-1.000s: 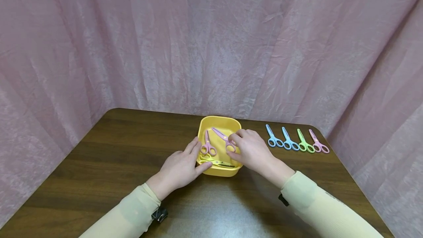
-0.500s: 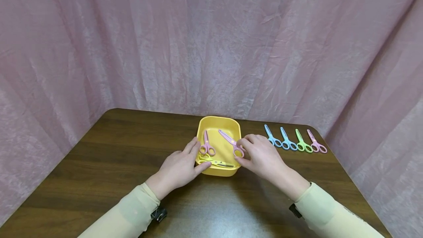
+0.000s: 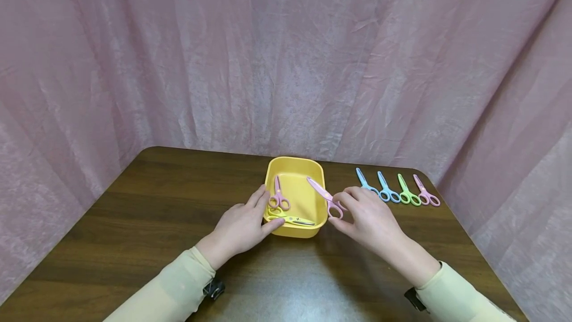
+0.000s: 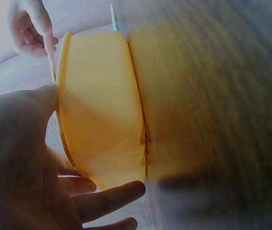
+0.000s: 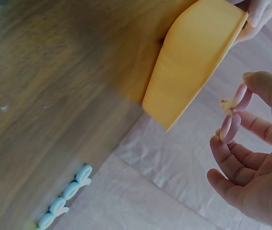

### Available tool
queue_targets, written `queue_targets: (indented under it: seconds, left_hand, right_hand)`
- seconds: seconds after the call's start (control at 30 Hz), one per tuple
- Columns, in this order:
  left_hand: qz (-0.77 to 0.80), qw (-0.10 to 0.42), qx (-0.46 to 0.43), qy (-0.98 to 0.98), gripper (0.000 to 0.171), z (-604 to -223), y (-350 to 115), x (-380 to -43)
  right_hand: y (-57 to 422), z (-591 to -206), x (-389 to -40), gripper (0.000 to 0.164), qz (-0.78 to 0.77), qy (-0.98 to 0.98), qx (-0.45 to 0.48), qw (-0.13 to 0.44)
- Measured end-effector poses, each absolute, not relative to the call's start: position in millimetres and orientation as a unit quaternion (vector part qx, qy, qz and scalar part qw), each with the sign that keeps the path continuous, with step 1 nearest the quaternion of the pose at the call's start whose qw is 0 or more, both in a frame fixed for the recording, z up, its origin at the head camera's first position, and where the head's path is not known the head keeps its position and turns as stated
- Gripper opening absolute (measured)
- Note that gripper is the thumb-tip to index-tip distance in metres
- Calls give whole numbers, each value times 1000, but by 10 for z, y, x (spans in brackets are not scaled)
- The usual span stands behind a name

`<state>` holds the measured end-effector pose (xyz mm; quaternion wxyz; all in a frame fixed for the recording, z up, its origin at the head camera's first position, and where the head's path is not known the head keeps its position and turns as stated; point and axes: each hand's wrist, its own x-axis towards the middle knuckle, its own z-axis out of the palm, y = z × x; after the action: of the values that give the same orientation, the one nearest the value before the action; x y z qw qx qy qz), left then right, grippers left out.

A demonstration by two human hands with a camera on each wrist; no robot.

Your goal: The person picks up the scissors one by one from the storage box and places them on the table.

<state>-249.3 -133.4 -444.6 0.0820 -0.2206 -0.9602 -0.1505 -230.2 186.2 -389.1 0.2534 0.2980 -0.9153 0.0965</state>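
Observation:
A yellow plastic box (image 3: 295,231) stands on the table. My left hand (image 3: 241,225) rests on its near left corner, thumb along the near rim and fingers extended at the left side. Inside lie small pink scissors (image 3: 278,194) and yellow scissors (image 3: 298,220) with dark blades, partly under the left thumb. My right hand (image 3: 368,215) pinches lilac-pink scissors (image 3: 320,189) by the finger loops, raised at the box's right rim. Their blades point back over the box. In the right wrist view, thumb and fingertips hold the loops (image 5: 231,127).
Right of the box, scissors lie in a row: blue scissors (image 3: 362,177), more blue scissors (image 3: 383,183), green scissors (image 3: 403,185) and pink scissors (image 3: 422,187). The dark wooden table (image 3: 170,202) ends at the back before a pink curtain (image 3: 286,63).
My right hand has lifted the lilac-pink scissors from inside the box and carried them rightward to its right rim. The left hand stays at the box's corner.

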Motion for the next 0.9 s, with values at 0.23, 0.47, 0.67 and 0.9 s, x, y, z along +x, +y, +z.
queue_targets:
  seconds: [0.23,0.47,0.67,0.9]
  left_hand:
    - [-152,77,-219,-961,88,-4447,-1334,-2491]
    - [-152,81,-220,-960,87,-4438,-1326,-2486]
    - [-153,79,-220,-960,87,-4426,-1322,-2483]
    - [-154,77,-220,-960,87,-4431,-1331,-2478]
  right_hand:
    - [1964,-3898,-2206,28,99,-915,288,265]
    - [2073,-3919,-2087,29,97,-915,272,283]
    - [2174,-3957,-1970,31,93,-916,256,295]
    - [2291,-4010,-1884,30,83,-924,224,299]
